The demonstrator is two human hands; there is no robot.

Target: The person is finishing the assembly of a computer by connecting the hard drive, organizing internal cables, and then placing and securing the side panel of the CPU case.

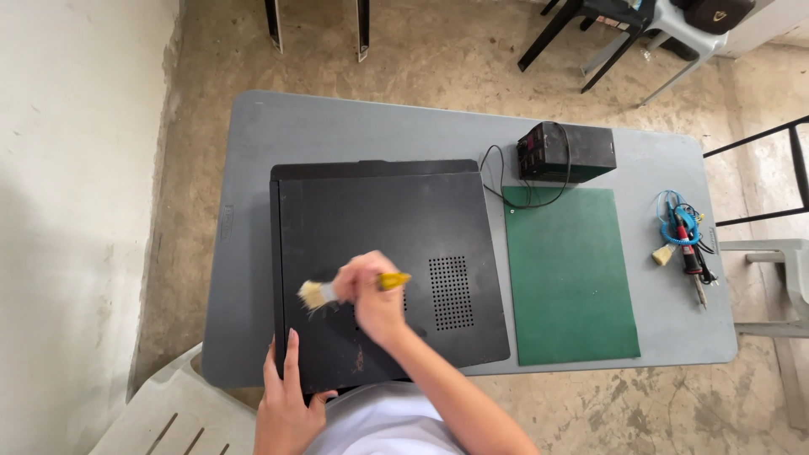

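Observation:
A black computer case (383, 227) lies flat on a grey table (253, 152), its side panel with a vent grid facing up. My right hand (371, 297) grips a small paint brush (318, 292) with a yellow handle, its pale bristles touching the panel at the lower left. My left hand (285, 403) rests flat against the case's near left corner, fingers pointing up along the edge.
A green cutting mat (569, 278) lies right of the case, with a black power box (565, 152) and its cable behind it. A second small brush, a soldering iron and blue wire (683, 240) sit at the table's right end. Chairs stand around the table.

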